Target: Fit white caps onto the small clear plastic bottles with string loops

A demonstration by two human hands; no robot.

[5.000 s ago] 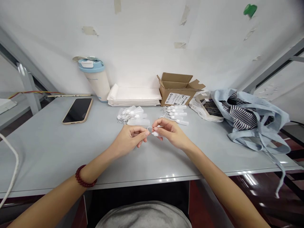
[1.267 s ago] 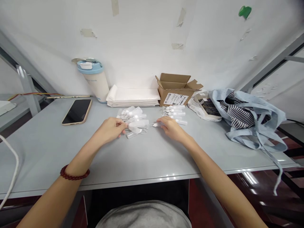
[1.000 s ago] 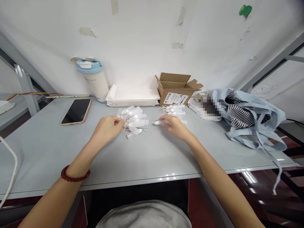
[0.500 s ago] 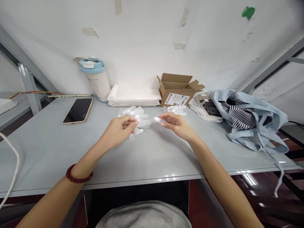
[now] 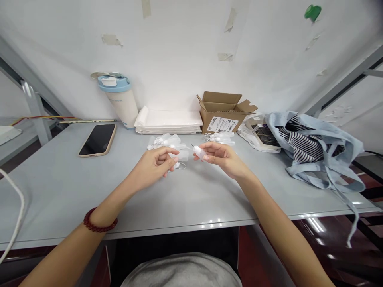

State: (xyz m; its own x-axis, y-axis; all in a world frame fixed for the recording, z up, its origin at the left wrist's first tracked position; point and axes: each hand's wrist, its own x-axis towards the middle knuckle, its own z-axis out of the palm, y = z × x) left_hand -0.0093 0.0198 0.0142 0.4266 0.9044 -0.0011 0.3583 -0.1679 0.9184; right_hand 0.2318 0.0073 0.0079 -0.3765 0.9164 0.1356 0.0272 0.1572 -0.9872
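My right hand (image 5: pixel 220 154) pinches a small translucent needle-tip bottle (image 5: pixel 198 152) between thumb and fingers. The bottle's thin dark metal tip points up and left, toward my other hand. Across from it, my left hand (image 5: pixel 160 164) is half curled, with a gap between thumb and index finger and nothing visible in it. Just beyond that hand lies a pile of similar translucent bottles (image 5: pixel 167 140), partly hidden by its fingers. Several more bottles (image 5: pixel 223 138) lie in a group behind my right hand.
Along the wall stand a cream tumbler (image 5: pixel 121 103) with a blue lid, a stack of white envelopes (image 5: pixel 170 121) and an open cardboard box (image 5: pixel 223 119). A phone (image 5: pixel 98 139) lies left. A plastic bag (image 5: pixel 259 137) and a light blue cloth bag (image 5: pixel 320 139) sit right.
The left thumb and index finger have parted, and that hand has moved slightly right. The bottle in my right hand has tilted so that its tip points more upward.
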